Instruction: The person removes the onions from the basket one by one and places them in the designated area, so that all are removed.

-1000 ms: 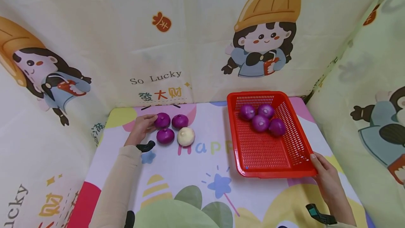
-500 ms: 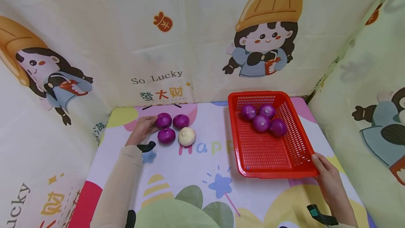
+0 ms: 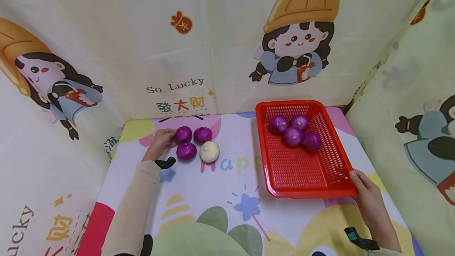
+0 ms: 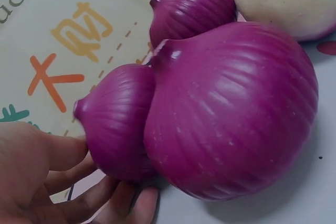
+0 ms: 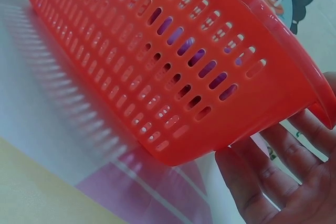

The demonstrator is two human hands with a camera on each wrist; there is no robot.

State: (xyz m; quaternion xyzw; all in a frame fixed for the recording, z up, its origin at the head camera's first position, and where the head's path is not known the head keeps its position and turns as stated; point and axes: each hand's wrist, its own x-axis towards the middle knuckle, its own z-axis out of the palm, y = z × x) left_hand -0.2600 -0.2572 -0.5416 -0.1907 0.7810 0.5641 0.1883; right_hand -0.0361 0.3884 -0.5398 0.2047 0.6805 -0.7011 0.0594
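At the left of the table, three purple onions and one white onion stand close together. My left hand (image 3: 160, 144) is at the left side of the far-left purple onion (image 3: 183, 134), its thumb and fingers around that side. In the left wrist view, the nearest purple onion (image 4: 236, 114) hides part of the held purple onion (image 4: 118, 124). The white onion (image 3: 209, 152) sits at the group's near right. At the right, my right hand (image 3: 371, 204) grips the near right corner of a red perforated basket (image 3: 295, 192), thumb on the rim and fingers beneath it.
Several purple onions (image 3: 293, 136) lie together in the far part of the basket. Printed cloth covers the table (image 3: 213, 189). A cream backdrop (image 3: 227, 50) with cartoon figures rises behind the table and at both sides.
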